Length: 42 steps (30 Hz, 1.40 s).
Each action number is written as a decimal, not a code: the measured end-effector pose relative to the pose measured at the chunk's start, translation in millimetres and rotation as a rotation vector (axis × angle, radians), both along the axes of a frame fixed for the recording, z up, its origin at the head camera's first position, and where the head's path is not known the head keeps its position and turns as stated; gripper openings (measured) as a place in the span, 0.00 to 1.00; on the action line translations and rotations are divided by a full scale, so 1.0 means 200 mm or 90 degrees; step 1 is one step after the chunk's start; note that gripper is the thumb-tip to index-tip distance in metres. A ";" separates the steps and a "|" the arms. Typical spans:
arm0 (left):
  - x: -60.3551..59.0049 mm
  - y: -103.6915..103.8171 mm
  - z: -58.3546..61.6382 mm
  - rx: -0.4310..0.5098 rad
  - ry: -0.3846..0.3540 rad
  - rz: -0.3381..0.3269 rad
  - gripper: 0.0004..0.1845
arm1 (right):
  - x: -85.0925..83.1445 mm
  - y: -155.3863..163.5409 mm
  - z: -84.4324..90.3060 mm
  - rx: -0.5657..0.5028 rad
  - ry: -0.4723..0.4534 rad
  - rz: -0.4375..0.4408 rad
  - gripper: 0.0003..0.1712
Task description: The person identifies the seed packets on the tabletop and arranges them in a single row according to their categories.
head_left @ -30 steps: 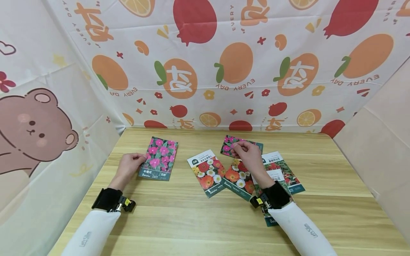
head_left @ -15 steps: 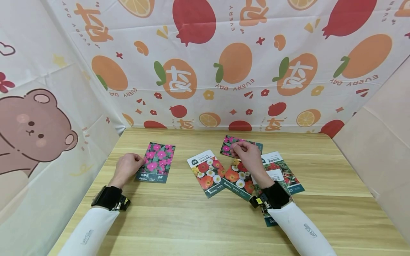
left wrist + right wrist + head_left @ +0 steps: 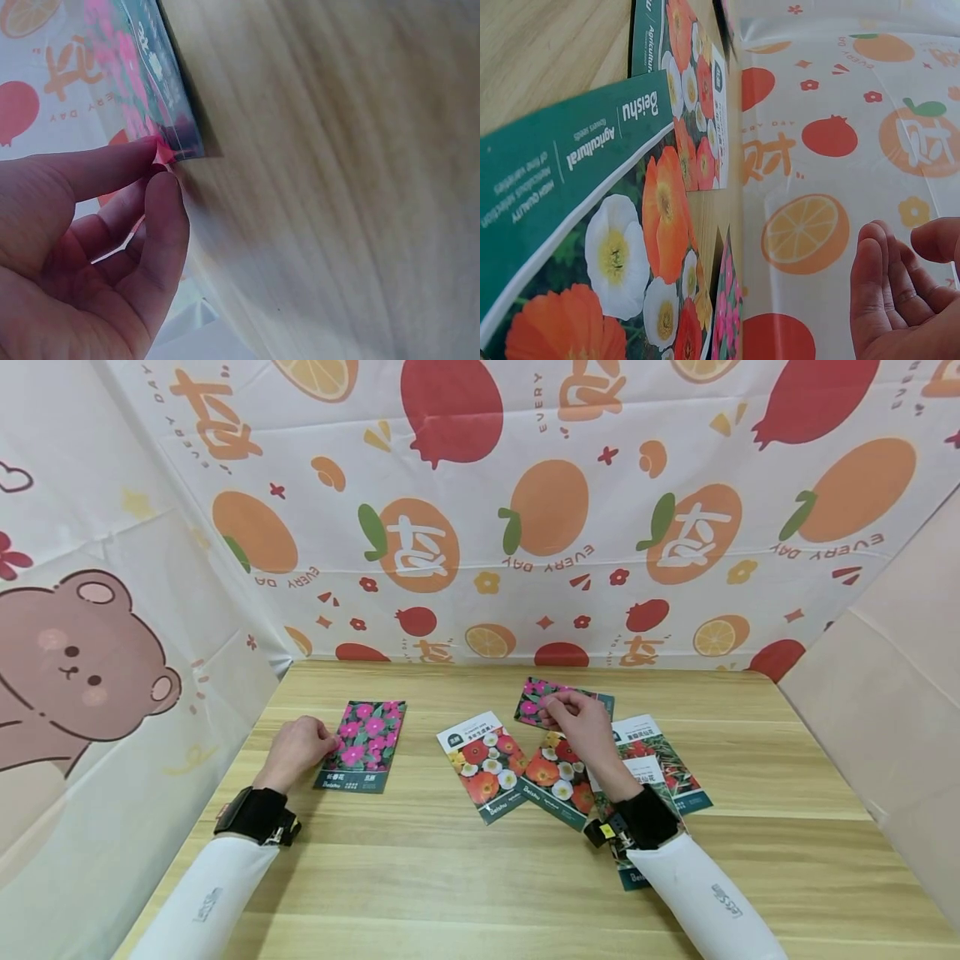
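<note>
My left hand (image 3: 302, 752) pinches the left edge of a seed packet (image 3: 369, 739) with pink flowers, at the table's left. In the left wrist view the thumb and a finger meet at the edge of this pink-flower packet (image 3: 161, 82), its face tilted by the camera. My right hand (image 3: 585, 727) hangs over the other packets with fingers loosely curled and nothing between them. Below and behind it lie a second pink-flower packet (image 3: 531, 700) and a poppy packet (image 3: 553, 782), partly covered by hand and wrist. The right wrist view shows the gap between thumb and fingers.
Another poppy packet (image 3: 486, 768) lies left of the right hand, one corner meeting its neighbour. Green-bordered packets with red flowers (image 3: 667, 760) overlap under the right forearm. Fruit-printed cloth (image 3: 480, 527) stands behind the wooden table (image 3: 435, 893); a bear-printed cloth (image 3: 82, 668) hangs at left.
The left hand's pink-flower packet has come slightly nearer to me and to the left, and turned a little. My right hand has stayed over its packets.
</note>
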<state>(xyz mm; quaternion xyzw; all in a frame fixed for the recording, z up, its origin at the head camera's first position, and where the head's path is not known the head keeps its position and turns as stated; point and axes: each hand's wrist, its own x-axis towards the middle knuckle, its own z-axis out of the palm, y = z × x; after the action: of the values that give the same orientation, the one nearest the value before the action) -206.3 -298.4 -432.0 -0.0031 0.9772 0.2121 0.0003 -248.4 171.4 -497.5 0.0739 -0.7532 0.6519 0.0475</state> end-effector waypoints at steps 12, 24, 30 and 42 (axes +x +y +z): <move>-0.06 0.06 0.01 -0.004 0.008 -0.005 0.10 | -0.02 0.06 0.02 0.010 0.001 -0.030 0.28; -0.06 0.30 0.09 0.112 0.091 -0.016 0.16 | -0.14 0.25 0.00 0.045 0.010 -0.047 0.30; -0.05 0.46 0.12 0.180 0.111 -0.054 0.15 | -0.24 0.34 -0.06 0.200 0.049 -0.075 0.25; -0.06 0.68 0.10 0.238 0.153 -0.108 0.14 | 0.04 0.17 0.37 0.455 0.086 0.005 0.20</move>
<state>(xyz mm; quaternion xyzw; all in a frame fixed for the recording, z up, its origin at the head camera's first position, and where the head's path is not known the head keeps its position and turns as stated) -217.7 -162.1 -411.4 0.1041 0.9108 0.3872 -0.0980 -240.4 204.8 -424.3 0.1316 -0.9284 0.3413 0.0656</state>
